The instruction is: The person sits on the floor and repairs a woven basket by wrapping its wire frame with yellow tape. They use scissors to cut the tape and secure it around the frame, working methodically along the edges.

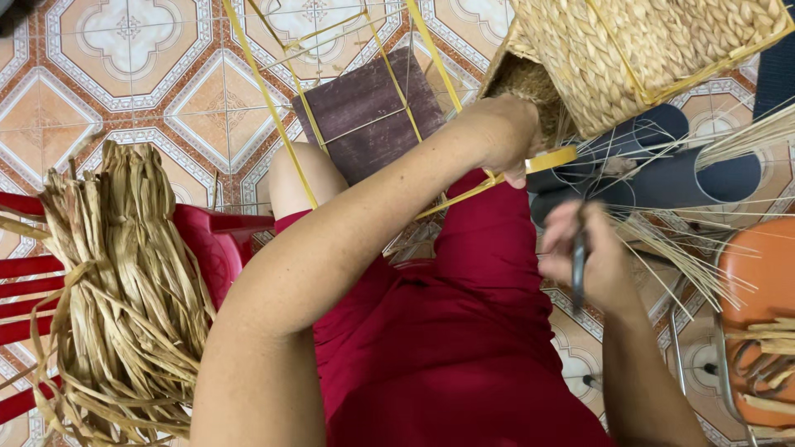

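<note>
Left hand point(507, 136), upper centre of the frame: reaches across the lap to the lower edge of a woven basket point(638, 54) at upper right. Fingers are closed on the basket's yellow wire rim point(551, 158), just below the weave; fingertips are hidden behind the hand.

Right hand point(592, 261), right of centre: blurred. Fingers are curled around a dark slim tool point(578, 269), blade or scissors not distinguishable. It sits just below the basket, among loose pale straw strands point(675, 252) fanning toward the right.

Basket: partly woven in braided straw over a yellow wire frame point(348, 99), the bare frame extending to upper centre above a dark purple board point(368, 116).

Surroundings: a bundle of dried straw point(124, 290) lies on a red plastic chair point(219, 244) at lower left. Dark rolled tubes point(662, 174) lie under the basket. An orange stool point(758, 269) stands at the right edge. Patterned tile floor point(124, 74).
</note>
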